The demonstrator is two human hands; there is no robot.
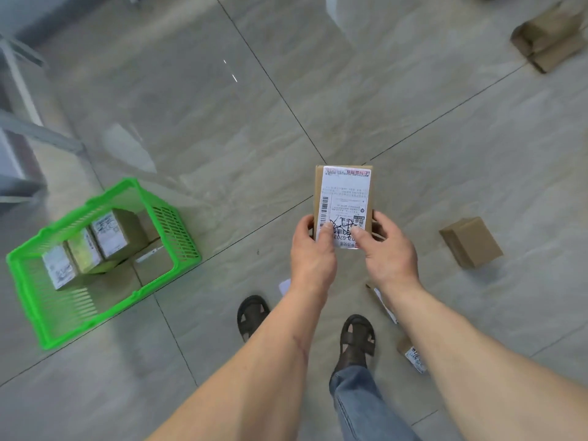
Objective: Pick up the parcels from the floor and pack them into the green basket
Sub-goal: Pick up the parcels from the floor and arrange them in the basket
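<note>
A small brown parcel with a white shipping label is held up in front of me, label facing me. My left hand grips its near left edge and my right hand grips its near right edge. The green basket stands on the floor to the left, with three labelled parcels standing in a row inside and a flat one beside them. A plain brown parcel lies on the floor to the right. Another labelled parcel shows partly behind my right forearm.
Grey tiled floor all around. A larger cardboard box lies at the far right. A thin labelled packet sits under my right arm. My sandalled feet stand below the hands. White shelf legs rise at the left edge.
</note>
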